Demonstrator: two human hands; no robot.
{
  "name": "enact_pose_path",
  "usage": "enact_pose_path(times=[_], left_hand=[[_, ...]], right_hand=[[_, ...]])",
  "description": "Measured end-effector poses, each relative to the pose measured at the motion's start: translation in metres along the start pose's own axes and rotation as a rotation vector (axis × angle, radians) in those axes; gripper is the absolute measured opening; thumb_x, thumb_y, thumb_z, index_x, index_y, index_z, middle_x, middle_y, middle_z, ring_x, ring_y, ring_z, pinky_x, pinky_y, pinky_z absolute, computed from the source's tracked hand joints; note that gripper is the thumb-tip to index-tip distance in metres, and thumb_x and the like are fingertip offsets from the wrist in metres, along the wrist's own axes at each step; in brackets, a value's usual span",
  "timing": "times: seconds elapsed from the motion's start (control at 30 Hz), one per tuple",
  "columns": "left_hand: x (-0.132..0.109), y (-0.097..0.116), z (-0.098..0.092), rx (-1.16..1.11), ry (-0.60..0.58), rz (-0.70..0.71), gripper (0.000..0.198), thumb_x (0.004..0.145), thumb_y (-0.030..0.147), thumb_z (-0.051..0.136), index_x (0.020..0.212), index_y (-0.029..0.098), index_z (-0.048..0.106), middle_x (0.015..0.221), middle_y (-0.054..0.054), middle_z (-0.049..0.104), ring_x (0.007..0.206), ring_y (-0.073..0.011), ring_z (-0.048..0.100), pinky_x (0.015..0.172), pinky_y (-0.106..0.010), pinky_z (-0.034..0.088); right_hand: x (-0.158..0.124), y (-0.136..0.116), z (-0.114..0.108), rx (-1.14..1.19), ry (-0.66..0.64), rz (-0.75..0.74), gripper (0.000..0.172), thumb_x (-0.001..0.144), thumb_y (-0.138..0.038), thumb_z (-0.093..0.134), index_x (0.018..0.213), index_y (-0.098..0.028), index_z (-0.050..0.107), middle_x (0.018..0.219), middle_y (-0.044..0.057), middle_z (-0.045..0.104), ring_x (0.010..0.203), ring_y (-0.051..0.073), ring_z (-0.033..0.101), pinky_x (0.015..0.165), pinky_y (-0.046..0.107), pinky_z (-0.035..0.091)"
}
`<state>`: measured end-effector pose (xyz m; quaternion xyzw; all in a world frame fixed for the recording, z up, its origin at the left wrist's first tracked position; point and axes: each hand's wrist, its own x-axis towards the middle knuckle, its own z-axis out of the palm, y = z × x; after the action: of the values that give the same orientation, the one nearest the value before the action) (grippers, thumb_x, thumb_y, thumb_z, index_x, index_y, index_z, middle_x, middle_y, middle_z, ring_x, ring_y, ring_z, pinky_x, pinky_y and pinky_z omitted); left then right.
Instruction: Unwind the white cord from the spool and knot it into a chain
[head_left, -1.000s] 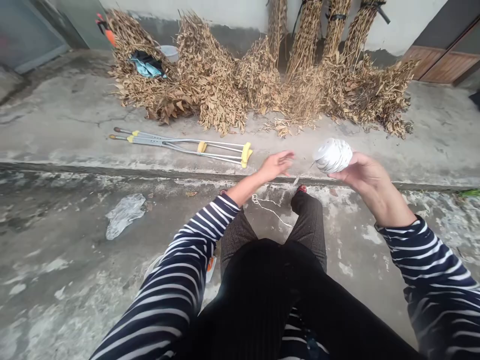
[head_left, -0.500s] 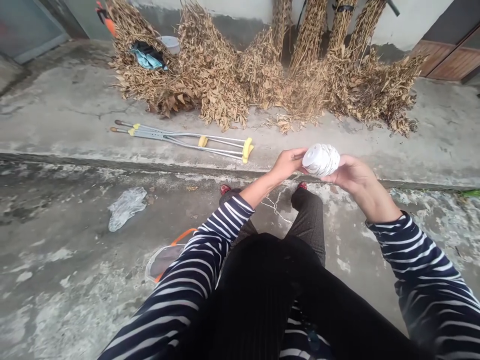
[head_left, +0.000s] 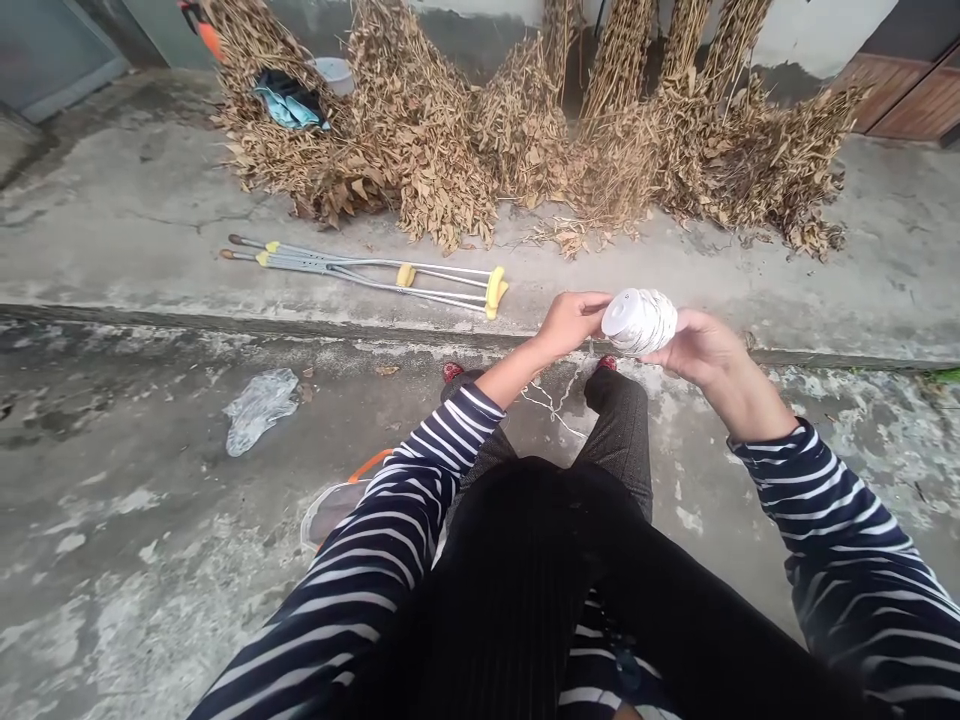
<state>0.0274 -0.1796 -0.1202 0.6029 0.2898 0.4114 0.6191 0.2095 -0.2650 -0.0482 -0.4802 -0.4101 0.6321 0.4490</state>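
Observation:
A spool wound with white cord [head_left: 651, 322] is held up in front of me, its round white end facing left and a little toward me. My right hand [head_left: 709, 352] is closed around its right end. From the left, my left hand [head_left: 571, 325] is closed with thumb and fingers at the spool's near-left edge; its fingertips are partly hidden by the spool. Loose white cord [head_left: 553, 408] hangs below the hands and lies in a tangle on the ground between my feet.
Metal crutches [head_left: 360, 272] with yellow pads lie on the concrete step [head_left: 135, 275]. Dried plant bundles [head_left: 442, 150] lean along the wall, with a blue and black cloth [head_left: 289, 100] on them. On the lower ground are a clear plastic bag [head_left: 259, 410] and an orange-edged basket [head_left: 330, 510].
Both hands keep the spool at nearly the same spot, with the left hand shifted slightly left. The whole view has moved a little.

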Motion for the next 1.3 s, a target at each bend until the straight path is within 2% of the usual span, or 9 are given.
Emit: enact_pose_path(times=[0.13, 0.33, 0.4, 0.53, 0.63, 0.8, 0.97, 1.07, 1.3], left_hand=[[-0.002, 0.008, -0.003, 0.01, -0.02, 0.011, 0.02, 0.087, 0.031, 0.076, 0.098, 0.014, 0.082, 0.081, -0.006, 0.077, 0.075, -0.0134, 0.069, 0.073, -0.026, 0.055], [-0.013, 0.037, -0.01, 0.13, -0.063, 0.056, 0.017, 0.086, 0.026, 0.074, 0.095, 0.013, 0.08, 0.086, -0.006, 0.077, 0.077, -0.0133, 0.069, 0.079, -0.028, 0.056], [-0.016, 0.044, -0.013, 0.175, -0.092, 0.067, 0.018, 0.086, 0.023, 0.072, 0.1, 0.013, 0.079, 0.09, -0.007, 0.078, 0.08, -0.0132, 0.069, 0.079, -0.028, 0.056], [-0.022, 0.054, -0.019, 0.246, -0.135, 0.101, 0.019, 0.089, 0.022, 0.063, 0.097, 0.012, 0.078, 0.087, -0.006, 0.075, 0.078, -0.0121, 0.067, 0.076, -0.025, 0.053], [-0.027, 0.065, -0.027, 0.338, -0.165, 0.11, 0.017, 0.088, 0.019, 0.06, 0.086, 0.012, 0.076, 0.077, -0.003, 0.07, 0.072, -0.0104, 0.063, 0.072, -0.023, 0.05], [-0.028, 0.087, -0.042, 0.374, -0.277, -0.054, 0.012, 0.081, 0.011, 0.064, 0.083, 0.013, 0.076, 0.065, -0.001, 0.062, 0.061, -0.0093, 0.059, 0.065, -0.024, 0.047], [-0.022, 0.111, -0.056, 0.291, -0.277, -0.197, 0.008, 0.08, 0.009, 0.071, 0.086, 0.012, 0.076, 0.064, -0.001, 0.06, 0.06, -0.0098, 0.062, 0.066, -0.026, 0.051], [-0.017, 0.12, -0.061, 0.248, -0.34, -0.249, 0.006, 0.085, 0.015, 0.073, 0.09, 0.012, 0.075, 0.063, 0.0, 0.059, 0.056, -0.0076, 0.059, 0.063, -0.025, 0.049], [0.003, 0.106, -0.064, 0.206, -0.561, -0.325, 0.011, 0.084, 0.021, 0.077, 0.088, 0.012, 0.074, 0.062, -0.001, 0.063, 0.049, -0.0064, 0.054, 0.058, -0.024, 0.046]], right_hand=[[-0.004, -0.001, 0.002, 0.084, 0.009, 0.103, 0.041, 0.059, -0.019, 0.066, 0.1, -0.021, 0.068, 0.097, 0.006, 0.074, 0.08, 0.023, 0.069, 0.063, 0.04, 0.064], [-0.015, -0.001, 0.011, 0.005, -0.067, -0.033, 0.066, 0.052, -0.018, 0.072, 0.117, -0.027, 0.073, 0.127, 0.006, 0.073, 0.118, 0.031, 0.068, 0.104, 0.049, 0.056], [-0.018, -0.002, 0.016, -0.057, -0.117, -0.084, 0.072, 0.053, -0.018, 0.075, 0.124, -0.031, 0.072, 0.132, 0.004, 0.071, 0.125, 0.031, 0.065, 0.109, 0.05, 0.051], [-0.022, -0.004, 0.021, -0.149, -0.175, -0.15, 0.084, 0.056, -0.014, 0.082, 0.136, -0.034, 0.064, 0.128, 0.005, 0.072, 0.119, 0.028, 0.067, 0.102, 0.044, 0.053], [-0.024, -0.003, 0.021, -0.211, -0.205, -0.187, 0.082, 0.06, -0.011, 0.082, 0.136, -0.035, 0.064, 0.124, 0.003, 0.071, 0.114, 0.023, 0.066, 0.088, 0.032, 0.056], [-0.024, -0.001, 0.024, -0.332, -0.21, -0.213, 0.074, 0.06, -0.01, 0.079, 0.129, -0.033, 0.067, 0.118, 0.003, 0.067, 0.113, 0.022, 0.061, 0.071, 0.025, 0.053], [-0.023, 0.002, 0.029, -0.478, -0.14, -0.264, 0.067, 0.058, -0.007, 0.072, 0.121, -0.028, 0.066, 0.118, 0.005, 0.066, 0.114, 0.024, 0.058, 0.069, 0.025, 0.052], [-0.023, 0.003, 0.031, -0.562, -0.143, -0.306, 0.065, 0.06, -0.007, 0.069, 0.121, -0.028, 0.064, 0.119, 0.005, 0.065, 0.113, 0.023, 0.058, 0.07, 0.026, 0.053], [-0.024, 0.006, 0.034, -0.595, -0.249, -0.395, 0.068, 0.067, -0.009, 0.073, 0.13, -0.033, 0.063, 0.129, 0.004, 0.063, 0.117, 0.023, 0.059, 0.078, 0.03, 0.058]])
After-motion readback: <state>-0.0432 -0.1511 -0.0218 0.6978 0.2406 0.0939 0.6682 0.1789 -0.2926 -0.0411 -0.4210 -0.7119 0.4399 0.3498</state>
